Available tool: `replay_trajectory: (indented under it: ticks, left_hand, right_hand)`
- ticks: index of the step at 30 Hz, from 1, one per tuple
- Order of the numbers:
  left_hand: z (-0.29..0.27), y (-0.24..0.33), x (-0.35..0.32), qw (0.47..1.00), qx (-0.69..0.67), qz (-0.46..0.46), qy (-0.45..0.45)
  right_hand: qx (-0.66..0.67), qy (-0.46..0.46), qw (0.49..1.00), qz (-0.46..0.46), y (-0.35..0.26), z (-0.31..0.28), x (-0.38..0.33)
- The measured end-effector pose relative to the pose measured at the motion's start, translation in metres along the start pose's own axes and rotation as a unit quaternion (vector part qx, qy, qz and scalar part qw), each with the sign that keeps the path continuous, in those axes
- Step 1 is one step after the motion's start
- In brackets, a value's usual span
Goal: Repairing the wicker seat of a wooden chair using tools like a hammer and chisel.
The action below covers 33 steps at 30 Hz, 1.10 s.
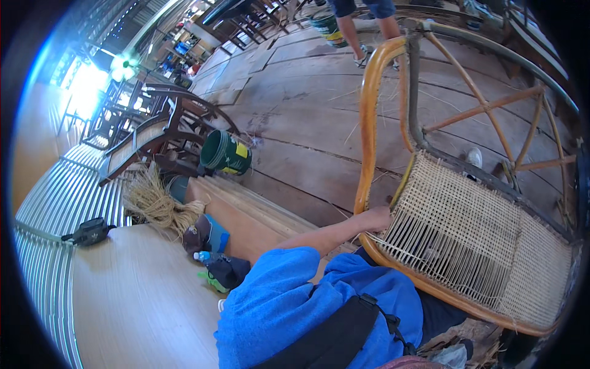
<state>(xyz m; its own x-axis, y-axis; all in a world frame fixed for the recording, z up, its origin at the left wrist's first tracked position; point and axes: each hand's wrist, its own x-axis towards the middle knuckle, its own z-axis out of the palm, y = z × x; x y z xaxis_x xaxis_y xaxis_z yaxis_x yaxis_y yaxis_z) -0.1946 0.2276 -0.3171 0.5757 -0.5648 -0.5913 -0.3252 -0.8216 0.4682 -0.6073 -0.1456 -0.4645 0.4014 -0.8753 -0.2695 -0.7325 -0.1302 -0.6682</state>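
My left hand (377,219) is closed at the left edge of a woven cane panel (455,215), next to the bent rattan frame. What its fingers pinch is too small to make out. The panel is part of a rattan chair (367,117) with a glossy orange-brown frame, standing before me on the right. Its weave is dense at the far side and right, while the near left part shows mostly parallel strands with gaps. A yellow-green strip (403,179) runs along the panel's left edge. My right hand does not show.
A green bucket (226,152) stands by dark wooden chair frames (175,120) at left. Nearby lie a bundle of cane strands (160,200), dark caps (227,269) and a black pouch (90,232) by a wooden board (141,295). Another person's legs (369,31) show at the back.
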Motion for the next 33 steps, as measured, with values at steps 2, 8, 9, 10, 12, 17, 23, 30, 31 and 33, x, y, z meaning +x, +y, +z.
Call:
replay_trajectory:
  ticks: [2, 8, 9, 10, 12, 17, 23, 30, 31, 33]
  left_hand:
    - [0.007, -0.003, 0.002, 1.000, 0.021, 0.018, -0.006]
    - [0.006, 0.003, 0.009, 0.999, -0.012, 0.019, -0.024]
    - [0.011, -0.007, 0.007, 0.998, -0.040, 0.009, 0.053]
    - [0.002, -0.007, 0.001, 0.998, 0.022, 0.022, 0.053]
    - [-0.006, -0.008, -0.001, 0.996, 0.053, 0.064, 0.018]
    - [0.005, 0.001, 0.006, 0.994, -0.057, -0.063, 0.070]
    - [0.009, 0.019, 0.024, 0.981, -0.101, -0.089, 0.137]
    - [0.009, 0.004, 0.023, 0.983, -0.081, -0.100, 0.133]
    - [0.011, 0.002, 0.019, 0.984, -0.072, -0.073, 0.147]
    - [0.005, 0.012, -0.007, 0.979, -0.079, -0.030, 0.188]
  right_hand:
    - [0.004, -0.008, 1.000, 0.008, -0.008, -0.008, -0.010]
    - [-0.032, 0.021, 0.993, 0.116, -0.002, -0.110, -0.131]
    - [-0.049, 0.032, 0.988, 0.143, -0.001, -0.141, -0.166]
    - [-0.065, 0.042, 0.983, 0.165, -0.010, -0.166, -0.191]
    - [0.051, 0.141, 0.983, 0.109, -0.085, -0.175, -0.229]
    - [0.127, 0.019, 0.963, -0.237, -0.249, -0.034, -0.139]
    - [0.320, -0.276, 0.903, -0.080, -0.338, 0.155, -0.086]
    - [0.152, -0.220, 0.939, -0.214, -0.355, 0.240, -0.092]
    - [0.149, -0.228, 0.939, -0.212, -0.355, 0.243, -0.097]
    - [0.161, -0.250, 0.935, -0.193, -0.353, 0.244, -0.096]
